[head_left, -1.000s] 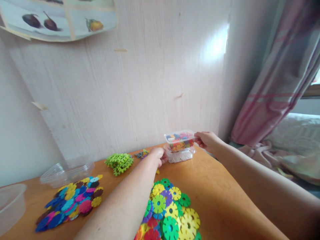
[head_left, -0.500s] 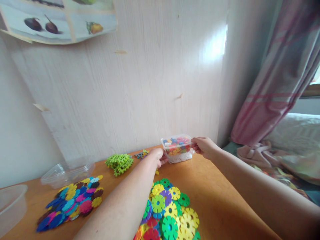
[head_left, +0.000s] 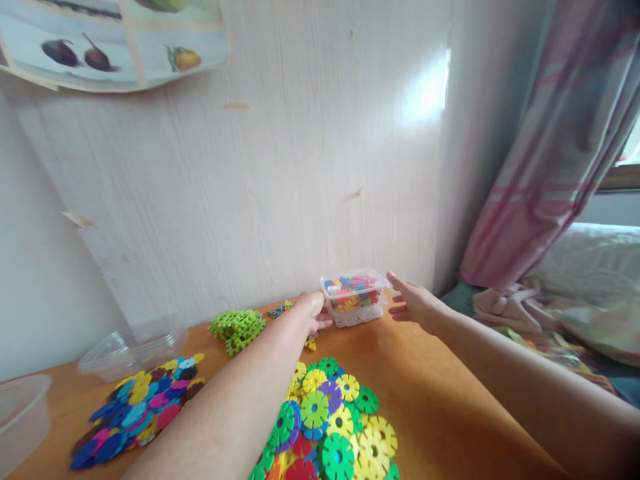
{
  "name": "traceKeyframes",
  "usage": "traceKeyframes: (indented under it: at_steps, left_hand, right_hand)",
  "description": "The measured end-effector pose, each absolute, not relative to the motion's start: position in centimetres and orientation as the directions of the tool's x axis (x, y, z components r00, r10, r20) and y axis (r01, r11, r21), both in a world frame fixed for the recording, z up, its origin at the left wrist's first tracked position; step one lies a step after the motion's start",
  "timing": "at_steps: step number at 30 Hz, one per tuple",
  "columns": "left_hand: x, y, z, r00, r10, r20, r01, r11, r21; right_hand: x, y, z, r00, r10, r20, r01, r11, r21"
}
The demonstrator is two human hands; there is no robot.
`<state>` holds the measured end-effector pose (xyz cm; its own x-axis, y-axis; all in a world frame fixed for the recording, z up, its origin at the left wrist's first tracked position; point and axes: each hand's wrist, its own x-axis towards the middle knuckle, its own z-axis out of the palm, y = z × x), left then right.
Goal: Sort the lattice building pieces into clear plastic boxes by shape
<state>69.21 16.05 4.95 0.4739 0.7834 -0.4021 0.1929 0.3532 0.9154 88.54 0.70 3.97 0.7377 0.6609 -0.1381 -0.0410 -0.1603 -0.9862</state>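
A small clear box (head_left: 356,291) full of little coloured pieces rests on top of a second clear box (head_left: 361,313) at the far edge of the orange table (head_left: 430,400), close to the wall. My left hand (head_left: 314,311) touches the left side of the stacked boxes with its fingers curled. My right hand (head_left: 414,301) hovers just right of the top box, fingers spread, holding nothing.
A pile of large flower-shaped discs (head_left: 330,427) lies near me, another pile of coloured discs (head_left: 140,407) at the left. Green linked pieces (head_left: 237,327) sit by the wall. Clear tubs (head_left: 133,343) stand at the left. A curtain (head_left: 550,147) and bedding lie right.
My right hand lowered the top box onto the lower box and let go, its fingers now spread. My left hand stayed at the boxes' left side.
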Motion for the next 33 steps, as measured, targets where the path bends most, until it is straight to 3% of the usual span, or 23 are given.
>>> traceKeyframes:
  at_steps: [5,17,27,33]
  left_hand:
    - [69.7,16.2,4.9,0.500,0.783,-0.371,0.147,0.345,0.927]
    - [71.4,18.7,4.9,0.528,0.824,-0.207,-0.086,0.294,0.952]
    - [72.1,19.8,4.1,0.541,0.822,-0.181,-0.103,0.278,0.955]
    - [70.6,19.7,4.2,0.447,0.875,-0.187,-0.088,0.251,0.964]
  right_hand:
    - [87.9,1.6,3.0,0.665,0.728,-0.167,-0.141,-0.097,-0.985]
    - [89.5,8.0,2.9,0.733,0.657,-0.176,-0.162,-0.082,-0.983]
    - [89.9,10.1,1.8,0.770,0.624,-0.135,-0.143,-0.037,-0.989]
    - [90.4,9.4,-0.5,0.842,0.536,-0.059,-0.104,0.054,-0.993]
